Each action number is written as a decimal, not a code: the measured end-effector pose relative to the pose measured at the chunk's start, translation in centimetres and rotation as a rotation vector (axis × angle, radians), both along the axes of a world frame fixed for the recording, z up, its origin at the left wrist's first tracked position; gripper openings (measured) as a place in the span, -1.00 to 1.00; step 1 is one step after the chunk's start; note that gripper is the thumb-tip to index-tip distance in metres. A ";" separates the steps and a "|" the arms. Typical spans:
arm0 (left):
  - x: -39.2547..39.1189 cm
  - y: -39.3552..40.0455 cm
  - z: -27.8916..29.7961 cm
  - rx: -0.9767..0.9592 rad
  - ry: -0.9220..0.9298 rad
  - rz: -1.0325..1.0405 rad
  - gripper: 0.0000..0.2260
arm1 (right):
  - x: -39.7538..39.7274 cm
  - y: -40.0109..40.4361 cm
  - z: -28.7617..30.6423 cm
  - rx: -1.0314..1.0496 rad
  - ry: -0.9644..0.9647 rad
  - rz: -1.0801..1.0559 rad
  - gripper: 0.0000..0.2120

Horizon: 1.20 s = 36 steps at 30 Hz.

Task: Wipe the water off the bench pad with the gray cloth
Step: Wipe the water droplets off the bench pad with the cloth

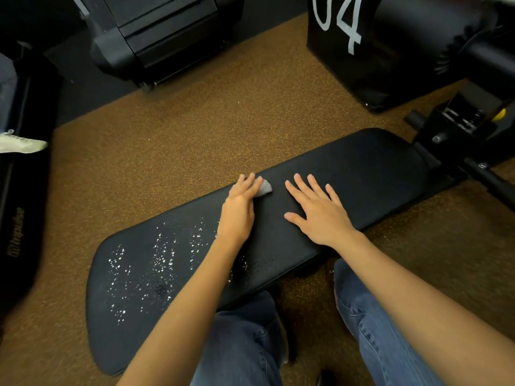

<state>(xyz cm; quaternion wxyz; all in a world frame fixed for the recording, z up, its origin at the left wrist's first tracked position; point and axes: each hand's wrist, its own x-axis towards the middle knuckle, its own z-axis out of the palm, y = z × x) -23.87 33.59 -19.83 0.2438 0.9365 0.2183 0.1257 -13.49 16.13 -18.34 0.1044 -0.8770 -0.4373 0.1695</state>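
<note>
Mid-wipe: left hand (239,207), fingers (252,183) straight, pressing gray cloth (265,187) flat at bench pad (362,174) far edge, right hand (317,208) spread flat alongside, holding nothing; next, probably dragging cloth toward water droplets (156,263) on pad's left end.

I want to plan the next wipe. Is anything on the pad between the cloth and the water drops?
Nothing visible. The left hand presses the cloth on the pad; bare pad lies between it and the drops.
</note>
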 end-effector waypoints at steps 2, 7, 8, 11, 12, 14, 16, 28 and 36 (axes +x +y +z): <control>0.9 0.1 0.1 -0.026 -0.004 0.095 -0.54 | 0.3 -0.1 0.1 -0.005 0.008 0.018 -0.33; -1.0 -4.4 -0.1 -0.083 -0.032 -0.016 -0.53 | 0.7 -0.4 0.2 -0.035 0.067 0.082 -0.15; -1.4 -4.7 -0.1 -0.082 -0.032 -0.035 -0.52 | 0.7 -0.5 0.2 -0.041 0.076 0.090 -0.11; -0.5 -2.9 0.0 -0.021 -0.005 -0.028 -0.50 | 0.7 -0.4 0.3 -0.049 0.094 0.098 -0.01; 0.1 -1.7 0.0 0.000 0.009 0.007 -0.50 | 0.7 -0.4 0.3 -0.048 0.100 0.098 0.01; 1.2 0.4 0.0 -0.015 0.025 0.129 -0.50 | 0.7 -0.4 0.3 -0.042 0.115 0.094 0.03; 1.8 0.9 -0.2 -0.042 0.013 0.229 -0.49 | 0.7 -0.4 0.3 -0.041 0.120 0.094 0.04; 4.0 -2.2 -0.5 -0.021 -0.012 0.085 -0.49 | 0.3 -1.0 1.1 -0.045 0.099 -0.213 0.34; 3.4 -7.8 0.1 -0.082 0.007 -0.228 -0.52 | 1.7 -2.1 1.9 -0.185 0.162 -0.284 0.50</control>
